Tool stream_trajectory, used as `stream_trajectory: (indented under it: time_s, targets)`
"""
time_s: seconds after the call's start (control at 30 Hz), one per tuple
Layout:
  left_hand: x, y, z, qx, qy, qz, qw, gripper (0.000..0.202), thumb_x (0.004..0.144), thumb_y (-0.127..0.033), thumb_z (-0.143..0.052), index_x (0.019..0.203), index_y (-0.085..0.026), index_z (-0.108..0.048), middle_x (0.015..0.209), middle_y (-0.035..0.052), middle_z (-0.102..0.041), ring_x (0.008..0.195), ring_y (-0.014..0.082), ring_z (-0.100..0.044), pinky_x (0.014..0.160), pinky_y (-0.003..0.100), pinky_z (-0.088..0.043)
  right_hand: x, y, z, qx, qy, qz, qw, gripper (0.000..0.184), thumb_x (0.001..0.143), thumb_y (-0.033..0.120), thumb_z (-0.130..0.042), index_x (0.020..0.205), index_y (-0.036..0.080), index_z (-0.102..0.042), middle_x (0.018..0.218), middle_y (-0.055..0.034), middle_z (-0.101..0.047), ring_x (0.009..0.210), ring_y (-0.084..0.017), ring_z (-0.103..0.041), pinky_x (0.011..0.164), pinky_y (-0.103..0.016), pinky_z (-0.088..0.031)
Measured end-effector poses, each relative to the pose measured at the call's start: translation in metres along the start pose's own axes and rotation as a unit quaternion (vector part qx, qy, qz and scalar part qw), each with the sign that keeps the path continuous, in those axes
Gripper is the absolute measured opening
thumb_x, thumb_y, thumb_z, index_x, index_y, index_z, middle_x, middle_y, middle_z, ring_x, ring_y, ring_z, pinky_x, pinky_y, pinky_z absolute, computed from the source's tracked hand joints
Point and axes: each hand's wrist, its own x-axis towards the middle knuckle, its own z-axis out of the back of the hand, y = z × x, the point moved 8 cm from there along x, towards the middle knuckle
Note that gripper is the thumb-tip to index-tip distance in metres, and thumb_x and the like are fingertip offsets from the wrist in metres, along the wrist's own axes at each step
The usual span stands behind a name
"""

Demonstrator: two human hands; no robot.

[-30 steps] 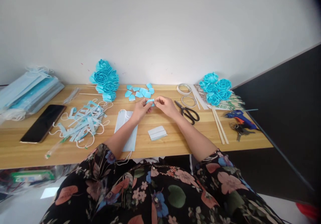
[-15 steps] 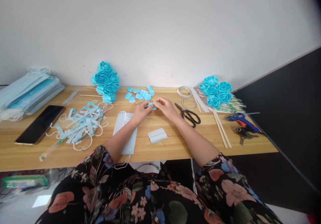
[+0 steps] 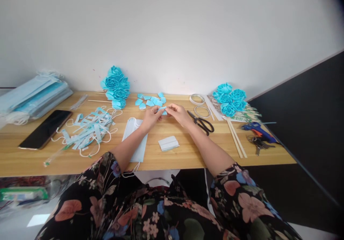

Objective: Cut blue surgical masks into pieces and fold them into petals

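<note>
Between my two hands is a small blue piece of mask fabric (image 3: 162, 110), pinched at its edges. My left hand (image 3: 152, 117) grips its left side, and the fingers of my right hand (image 3: 177, 114) close on its right side. Just beyond them lie several cut blue fabric pieces (image 3: 150, 100). Nearer to me on the table is a folded pale piece of mask fabric (image 3: 168, 143). A whole face mask (image 3: 138, 147) lies partly under my left forearm. Black-handled scissors (image 3: 201, 122) rest to the right of my right hand.
Blue fabric roses stand left (image 3: 116, 86) and right (image 3: 228, 98). Tape rolls (image 3: 202, 111), wooden sticks (image 3: 236, 138), a glue gun (image 3: 258, 130) and keys (image 3: 259, 146) lie right. Mask scraps (image 3: 92, 129), a phone (image 3: 45, 129) and stacked masks (image 3: 34, 96) lie left.
The blue piece has turned slightly between my fingers and more of it shows. Both hands stay in nearly the same place, and the camera view has shifted a little.
</note>
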Motion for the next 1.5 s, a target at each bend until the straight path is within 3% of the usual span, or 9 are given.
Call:
stream_trajectory:
  time_s: [0.23,0.57,0.73,0.87,1.0,1.07,1.2,1.33,1.5]
  targets:
    - [-0.001,-0.006,0.007,0.011,-0.026,-0.036,0.999,0.052,0.087,-0.064,-0.057,0.063,-0.018,-0.052,0.052,-0.0007,-0.054,0.050,0.0122,-0.052,0.051,0.024,-0.041,0.002,-0.005,0.001,0.022,-0.013,0.011,1.000,0.035,0.081,0.053,-0.068,0.080,0.020,-0.060,0.073,0.0024,-0.059,0.070,-0.014,-0.056,0.071,-0.027,-0.049]
    - [0.000,0.000,0.000,-0.037,0.001,-0.004,0.999,0.041,0.073,-0.055,-0.076,0.073,-0.017,-0.061,0.061,-0.0028,-0.057,0.053,0.0095,-0.051,0.049,0.022,-0.040,0.001,-0.005,0.002,0.001,-0.016,0.012,1.000,0.033,0.083,0.051,-0.066,0.079,0.019,-0.062,0.073,0.0013,-0.062,0.071,-0.014,-0.058,0.071,-0.027,-0.049]
    - [0.001,0.008,0.005,-0.130,-0.025,0.049,0.990,0.036,0.072,-0.046,-0.079,0.071,-0.017,-0.059,0.060,-0.0031,-0.057,0.053,0.0088,-0.050,0.051,0.022,-0.039,-0.001,0.012,0.009,-0.049,-0.039,0.068,0.996,0.026,0.088,0.037,-0.059,0.106,0.020,-0.066,0.102,-0.0050,-0.071,0.094,-0.018,-0.065,0.083,-0.031,-0.053]
    - [0.002,0.010,0.009,-0.233,-0.052,0.071,0.969,0.033,0.070,-0.040,-0.082,0.070,-0.016,-0.060,0.064,-0.0015,-0.059,0.059,0.0100,-0.054,0.056,0.023,-0.042,-0.007,0.034,0.004,-0.169,-0.029,0.181,0.968,0.037,0.085,0.019,-0.055,0.120,0.025,-0.064,0.132,-0.0082,-0.063,0.121,-0.022,-0.058,0.092,-0.036,-0.054]
    - [0.003,0.012,0.010,-0.301,-0.064,0.072,0.949,0.028,0.067,-0.033,-0.084,0.072,-0.014,-0.064,0.071,-0.0001,-0.064,0.067,0.0104,-0.058,0.066,0.024,-0.045,-0.014,0.045,-0.007,-0.277,-0.024,0.283,0.918,0.040,0.084,0.012,-0.057,0.120,0.027,-0.063,0.138,-0.0081,-0.058,0.131,-0.026,-0.052,0.108,-0.048,-0.045]
    - [0.003,0.013,0.008,-0.325,-0.059,0.071,0.941,0.026,0.068,-0.031,-0.084,0.074,-0.014,-0.065,0.075,0.0001,-0.066,0.070,0.0108,-0.060,0.069,0.024,-0.045,-0.016,0.047,-0.013,-0.324,-0.022,0.310,0.894,0.039,0.085,0.012,-0.058,0.119,0.028,-0.063,0.139,-0.0079,-0.057,0.133,-0.028,-0.050,0.114,-0.053,-0.039]
    - [0.001,0.014,0.004,-0.355,-0.049,0.075,0.930,0.023,0.070,-0.027,-0.083,0.076,-0.014,-0.066,0.076,-0.0006,-0.067,0.073,0.0108,-0.061,0.072,0.024,-0.046,-0.017,0.045,-0.022,-0.366,-0.009,0.324,0.872,0.035,0.084,0.010,-0.059,0.113,0.027,-0.066,0.141,-0.0079,-0.055,0.136,-0.030,-0.045,0.114,-0.053,-0.038]
    - [-0.001,0.015,-0.001,-0.365,-0.045,0.094,0.925,0.022,0.071,-0.026,-0.083,0.074,-0.015,-0.064,0.074,-0.0017,-0.066,0.070,0.0096,-0.060,0.072,0.024,-0.046,-0.017,0.043,-0.021,-0.349,-0.037,0.320,0.880,0.018,0.087,0.013,-0.060,0.097,0.025,-0.070,0.132,-0.0088,-0.059,0.130,-0.029,-0.049,0.109,-0.052,-0.043]
    - [-0.003,0.014,-0.002,-0.355,-0.041,0.103,0.928,0.024,0.069,-0.028,-0.084,0.076,-0.014,-0.066,0.076,-0.0001,-0.068,0.073,0.0109,-0.063,0.075,0.025,-0.049,-0.014,0.034,-0.012,-0.279,-0.070,0.267,0.920,0.005,0.090,0.027,-0.064,0.090,0.025,-0.068,0.122,-0.0090,-0.065,0.116,-0.027,-0.059,0.103,-0.049,-0.047]
